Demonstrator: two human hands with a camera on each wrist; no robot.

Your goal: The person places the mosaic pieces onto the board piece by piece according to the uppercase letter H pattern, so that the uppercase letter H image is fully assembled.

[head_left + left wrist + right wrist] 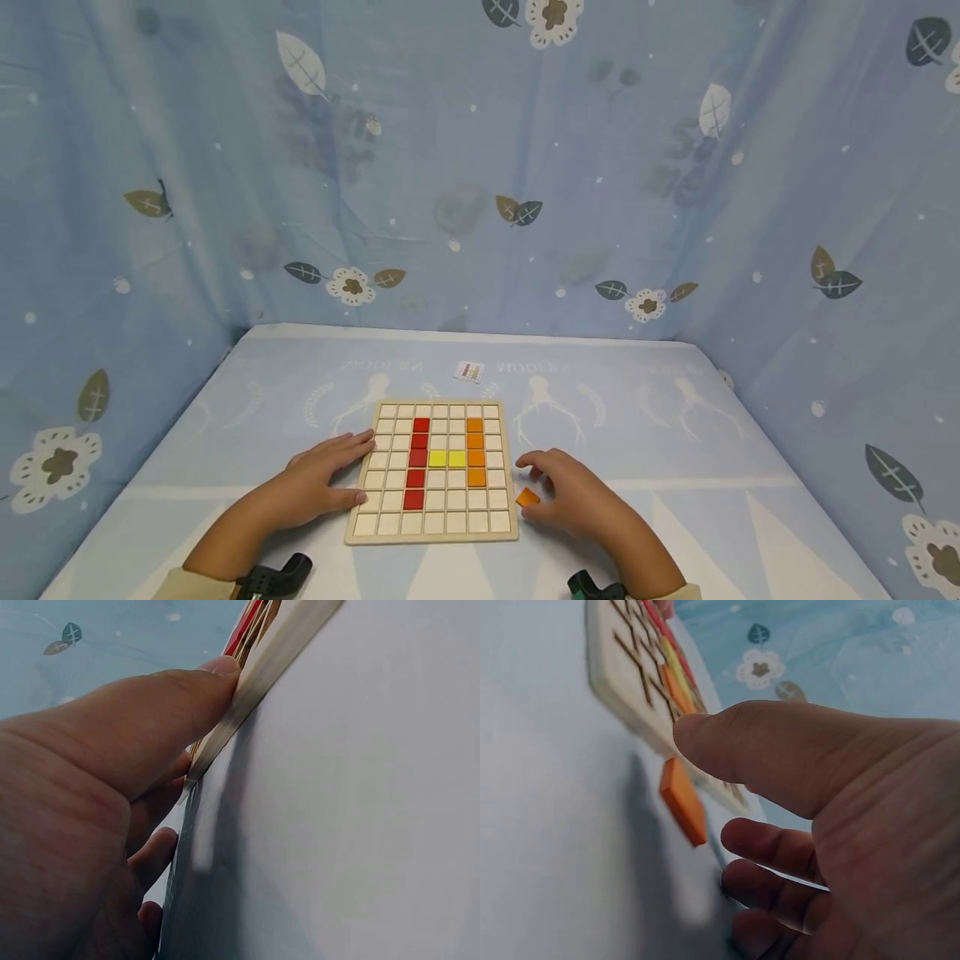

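A square wooden grid board (390, 524) lies on the table, its cells mostly pale. Red tiles (416, 478) form a column at left, orange tiles (476, 439) a shorter column at right, and two yellow tiles (447, 459) join them. My left hand (318, 479) rests at the board's left edge, thumb and fingers spread; in the left wrist view the thumb (180, 701) touches its rim. Right of the board is a loose orange tile (682, 801), also seen in the head view. My right hand (570, 492) hovers around that tile, thumb and fingers apart, not pinching it.
A small printed card (469, 372) with a coloured pattern lies behind the board. The table (675, 517) has a pale patterned cover, and blue curtains (465, 167) with leaves and flowers enclose its back and sides.
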